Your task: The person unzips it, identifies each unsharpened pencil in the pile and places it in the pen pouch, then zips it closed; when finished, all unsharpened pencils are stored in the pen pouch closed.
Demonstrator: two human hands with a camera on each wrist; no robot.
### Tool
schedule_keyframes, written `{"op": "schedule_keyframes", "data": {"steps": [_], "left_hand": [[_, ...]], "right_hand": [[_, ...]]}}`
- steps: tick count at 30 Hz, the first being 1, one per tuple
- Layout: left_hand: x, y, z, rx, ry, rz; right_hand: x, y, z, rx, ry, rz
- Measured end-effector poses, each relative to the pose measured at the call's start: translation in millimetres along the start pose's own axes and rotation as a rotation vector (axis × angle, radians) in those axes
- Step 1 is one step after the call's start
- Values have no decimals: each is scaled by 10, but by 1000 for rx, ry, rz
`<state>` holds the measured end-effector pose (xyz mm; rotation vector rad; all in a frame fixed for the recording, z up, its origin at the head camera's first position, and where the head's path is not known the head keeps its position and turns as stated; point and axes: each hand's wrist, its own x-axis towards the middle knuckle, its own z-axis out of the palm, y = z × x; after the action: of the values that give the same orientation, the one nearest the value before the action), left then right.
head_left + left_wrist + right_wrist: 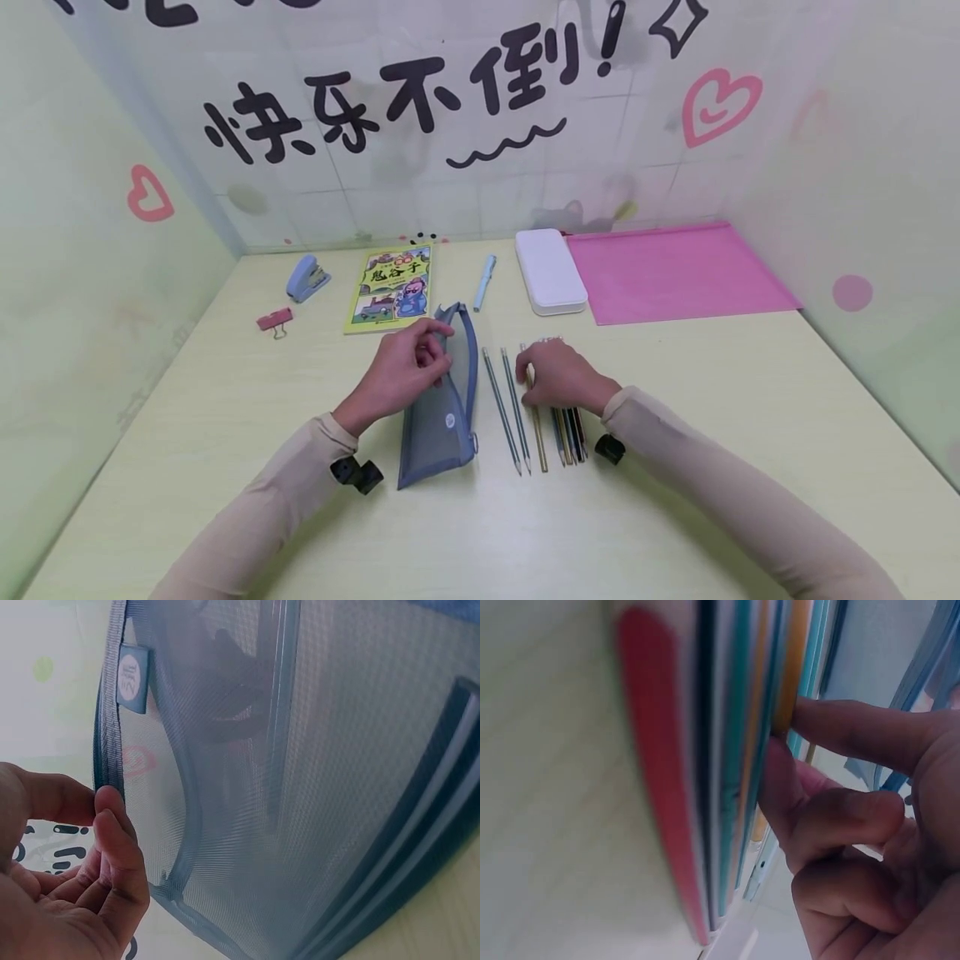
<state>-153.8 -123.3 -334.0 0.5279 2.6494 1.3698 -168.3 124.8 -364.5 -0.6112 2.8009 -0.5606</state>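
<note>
My left hand [397,368] pinches the upper edge of a blue-grey mesh pencil case [433,433] between thumb and index finger. The case's zipped opening gapes toward the right, and the mesh [225,825] is see-through in the left wrist view. On the table to its right, my right hand [562,375] pinches a gold pencil [541,446] by thumb and fingertip. Two green pencils [504,417] lie between the case and that hand. Under and beside the right hand is a row of several more pencils [572,437], their upper parts hidden; a red one [652,712] is nearest the right wrist camera.
Along the back stand a blue stapler [306,279], a yellow book [390,287], a light blue pen [484,283], a white box [551,273] and a pink folder [675,275]. A pink binder clip [275,319] lies at the left. Walls border the table's back and sides.
</note>
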Motion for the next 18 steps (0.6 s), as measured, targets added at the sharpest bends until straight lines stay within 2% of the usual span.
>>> {"op": "schedule_keyframes", "data": {"steps": [9, 18], "left_hand": [[-2, 4, -7, 2, 2, -6], [-2, -6, -6, 6, 9, 19]], "right_hand": [[21, -89, 2, -4, 9, 26], [76, -61, -103, 266, 16, 62]]}}
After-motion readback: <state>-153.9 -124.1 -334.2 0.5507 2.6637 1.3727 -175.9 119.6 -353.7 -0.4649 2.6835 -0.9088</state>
